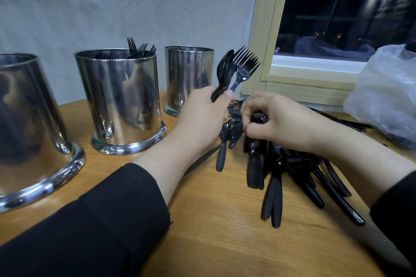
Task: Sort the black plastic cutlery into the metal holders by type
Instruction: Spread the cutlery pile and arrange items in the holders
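The left hand (203, 110) is raised above the wooden table (213, 220), fingers and thumb curled round the handles of a small bundle: forks (245, 63) with the tines pointing up and a spoon (225, 67) with the bowl up, just left of the forks. The exact count of pieces in this bundle cannot be told.

The right hand (279, 119) rests on top of the pile of black cutlery (292, 168) on the table, fingers curled down into it and pinching at pieces near the top of the pile (which piece is gripped cannot be told). The pile lies right of centre, handles fanning toward the near edge of the table, some pieces reaching out to the right under the forearm. The two hands are close together, the left just above and left of the right.

Three metal holders stand in a row along the left and rear of the table:

- Left holder (29, 130): nearest the camera, partly cut by the frame edge; contents not visible.
- Middle holder (121, 101): contains forks, tines up, above the rim.
- Right holder (189, 76): furthest back, just behind the left hand; contents hard to tell.

A clear plastic bag (382, 96) lies at the right edge of the table, below a wood-framed window (270, 40). Both forearms wear black sleeves (101, 220).
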The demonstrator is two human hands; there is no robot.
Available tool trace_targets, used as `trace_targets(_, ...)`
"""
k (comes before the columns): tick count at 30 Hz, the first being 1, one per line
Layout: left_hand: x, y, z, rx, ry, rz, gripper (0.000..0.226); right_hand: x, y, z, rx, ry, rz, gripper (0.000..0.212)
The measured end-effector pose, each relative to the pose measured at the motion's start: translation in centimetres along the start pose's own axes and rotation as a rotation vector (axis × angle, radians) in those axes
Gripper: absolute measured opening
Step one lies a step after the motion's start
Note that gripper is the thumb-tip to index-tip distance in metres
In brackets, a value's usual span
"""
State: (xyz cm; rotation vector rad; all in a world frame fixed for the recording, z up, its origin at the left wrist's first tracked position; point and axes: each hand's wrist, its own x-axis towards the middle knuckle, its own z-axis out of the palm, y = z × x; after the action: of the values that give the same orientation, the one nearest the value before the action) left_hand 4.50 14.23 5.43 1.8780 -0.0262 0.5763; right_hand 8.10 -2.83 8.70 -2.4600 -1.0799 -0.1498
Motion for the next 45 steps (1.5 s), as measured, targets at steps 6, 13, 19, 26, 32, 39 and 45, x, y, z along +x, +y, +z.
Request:
trace_targets(6,0.0,0.3,-0.3,-0.038,-0.013,-0.045,0.027,0.1,0.5,-1.9,0.178,0.248,0.023,0.006)
trace_targets(13,-0.8,0.8,-0.2,-0.050,-0.140,-0.058,0.025,0.4,2.4,-4.0,0.178,0.516,0.065,0.007)
trace_targets(19,-1.3,1.5,0.0,-0.092,-0.267,-0.083,0.030,1.0,3.2,-3.3,0.130,0.579,0.097,0.014)
trace_targets(26,-0.9,0.8,0.0,-0.152,-0.191,-0.115,0.023,0.8,3.5,-3.1,0.149,0.613,0.108,0.005)
trace_targets(32,-0.8,0.4,0.2,-0.155,-0.152,-0.140,0.023,0.3,4.1,-0.3,-0.248,0.050,0.200,0.025)
trace_targets(39,-0.8,0.4,0.3,-0.125,-0.157,-0.131,0.024,0.4,4.2,1.6,-0.373,-0.182,0.221,0.042)
trace_targets(45,-0.7,0.3,0.3,-0.111,-0.149,-0.114,0.024,0.7,4.6,1.9,-0.372,-0.086,0.197,0.036)
